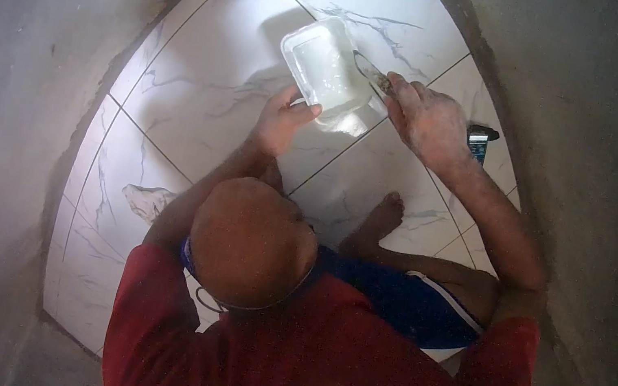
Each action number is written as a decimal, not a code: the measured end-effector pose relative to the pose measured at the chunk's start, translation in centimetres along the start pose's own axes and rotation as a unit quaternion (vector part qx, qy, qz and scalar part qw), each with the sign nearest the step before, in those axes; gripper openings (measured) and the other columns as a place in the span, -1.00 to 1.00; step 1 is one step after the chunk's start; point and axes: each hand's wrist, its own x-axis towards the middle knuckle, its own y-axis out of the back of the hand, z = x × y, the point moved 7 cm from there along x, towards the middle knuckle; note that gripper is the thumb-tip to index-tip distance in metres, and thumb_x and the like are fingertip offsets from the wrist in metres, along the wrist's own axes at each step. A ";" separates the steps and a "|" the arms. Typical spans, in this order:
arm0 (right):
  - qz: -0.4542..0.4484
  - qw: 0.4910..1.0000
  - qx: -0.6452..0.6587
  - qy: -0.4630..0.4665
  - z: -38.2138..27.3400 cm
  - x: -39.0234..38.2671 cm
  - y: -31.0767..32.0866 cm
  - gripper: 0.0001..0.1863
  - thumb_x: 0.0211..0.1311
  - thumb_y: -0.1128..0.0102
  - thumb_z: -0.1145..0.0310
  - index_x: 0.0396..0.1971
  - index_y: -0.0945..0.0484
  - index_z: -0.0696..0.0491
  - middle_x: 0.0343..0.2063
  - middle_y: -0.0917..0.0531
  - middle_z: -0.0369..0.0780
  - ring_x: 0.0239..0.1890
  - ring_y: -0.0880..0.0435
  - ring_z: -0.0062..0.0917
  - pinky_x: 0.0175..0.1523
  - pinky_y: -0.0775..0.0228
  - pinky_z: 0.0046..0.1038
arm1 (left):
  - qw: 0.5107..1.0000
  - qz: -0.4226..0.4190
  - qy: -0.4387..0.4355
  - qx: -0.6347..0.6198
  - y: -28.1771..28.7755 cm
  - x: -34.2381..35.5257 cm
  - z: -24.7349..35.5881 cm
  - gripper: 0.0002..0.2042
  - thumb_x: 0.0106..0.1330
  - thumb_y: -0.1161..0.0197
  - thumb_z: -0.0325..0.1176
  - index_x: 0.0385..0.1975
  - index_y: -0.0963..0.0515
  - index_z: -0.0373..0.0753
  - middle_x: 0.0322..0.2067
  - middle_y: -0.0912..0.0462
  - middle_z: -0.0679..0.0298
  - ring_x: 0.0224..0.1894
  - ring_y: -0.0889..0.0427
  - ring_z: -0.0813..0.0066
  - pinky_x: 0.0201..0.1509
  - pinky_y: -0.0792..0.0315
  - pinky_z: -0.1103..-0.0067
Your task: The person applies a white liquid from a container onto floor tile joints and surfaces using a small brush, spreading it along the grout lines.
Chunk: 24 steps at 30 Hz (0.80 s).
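On my feed, the left hand (pixel 282 124) pinches the near rim of a white tub (pixel 310 30) (likely light, flexible, slick inside; I'd hold there); the right hand (pixel 434 128) closes around a scraper (pixel 372 71).

Between a wall on the left (pixel 38 87) and a wall on the right (pixel 584 134), on the tiled floor (pixel 217 82), the left hand (pixel 279 126) is at the near edge of a tub (pixel 325 64), and the right hand (pixel 433 124) is to the tub's right, with a tool (pixel 372 72) reaching from it toward the tub's right side. A phone (pixel 478 146) lies right of the right wrist, near the right-hand wall, and a bundle (pixel 145 201) lies to the left of the left forearm. A bare foot (pixel 385 213) rests nearer the body than the tub, left of the right forearm.
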 end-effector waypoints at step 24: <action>-0.094 0.994 0.021 -0.050 0.1 1.3 -4.1 -0.61 0.33 -0.18 0.25 0.08 -0.48 0.12 -0.41 -0.68 -0.14 -0.47 -0.71 -0.31 -0.39 -0.57 -0.30 | 0.999 0.026 0.026 -0.026 -0.3 0.4 -0.7 -0.55 0.33 -0.24 -0.55 0.23 -0.40 -0.38 0.14 -0.51 0.18 0.18 -0.50 0.39 0.32 -0.35 0.42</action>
